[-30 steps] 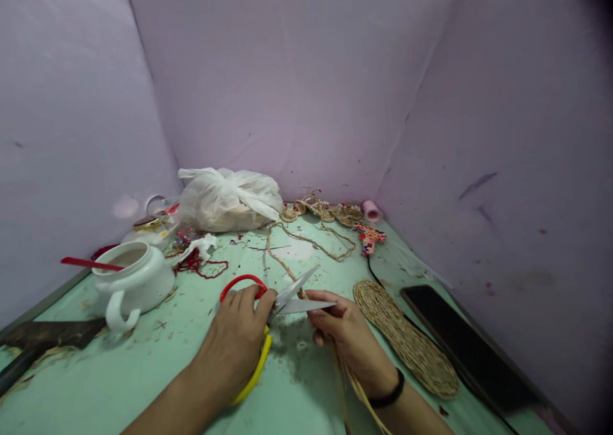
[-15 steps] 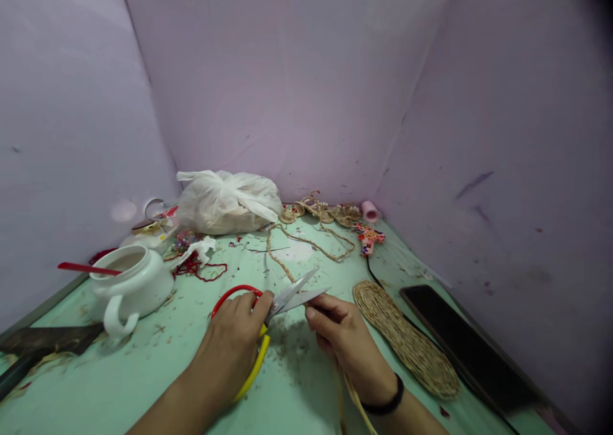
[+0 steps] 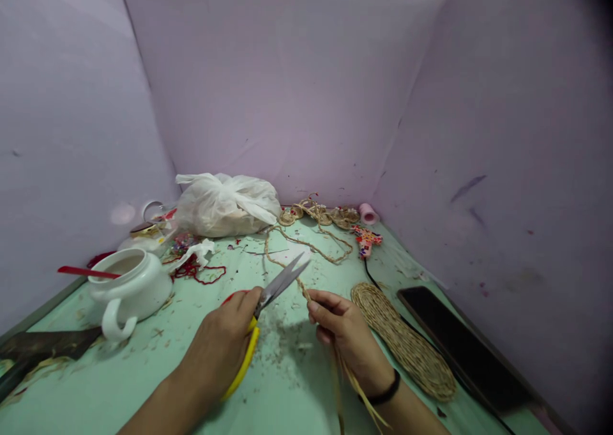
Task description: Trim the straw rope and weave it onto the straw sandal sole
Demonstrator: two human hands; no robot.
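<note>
One dark, wide-bladed tool (image 3: 52, 343) lies at the far left of the counter (image 3: 143, 384). Beside it stands a white pot (image 3: 153, 288), a red stick (image 3: 86, 271) resting across its open mouth. Behind the pot I see a tangle of red thread (image 3: 211, 275) and a knotted white plastic bag (image 3: 225, 208). Nearer me, the left hand (image 3: 218, 349) has its grip closed round the handles of the scissors (image 3: 282, 280), whose blades point up and away, slightly parted. Just right of them is the braided cord (image 3: 302, 288), looping back over the counter; the right hand (image 3: 347, 336) has a narrow grip, pinching it between thumb and fingers, with loose strands (image 3: 357, 387) hanging below. Farther back sits a pink spool (image 3: 368, 214). At the right lie a woven sole (image 3: 402, 339) and a long black slab (image 3: 460, 345).
</note>
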